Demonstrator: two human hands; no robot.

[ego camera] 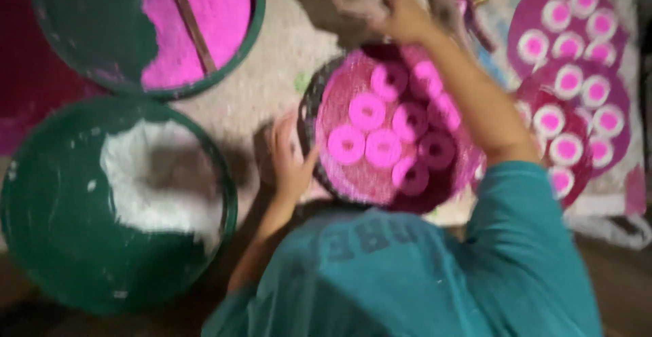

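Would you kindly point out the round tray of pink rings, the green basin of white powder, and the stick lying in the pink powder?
Round tray of pink rings point(323, 109), head view: bare pink area near its left rim.
Green basin of white powder point(51, 235), head view: bare green inner wall.
Stick point(194, 30), head view: mid-length.

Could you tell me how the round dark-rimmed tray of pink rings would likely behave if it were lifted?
The round dark-rimmed tray probably stays stiff, since both hands grip opposite edges. Its loose pink rings might slide if it tilts. The pink powder coating could shed or smear.
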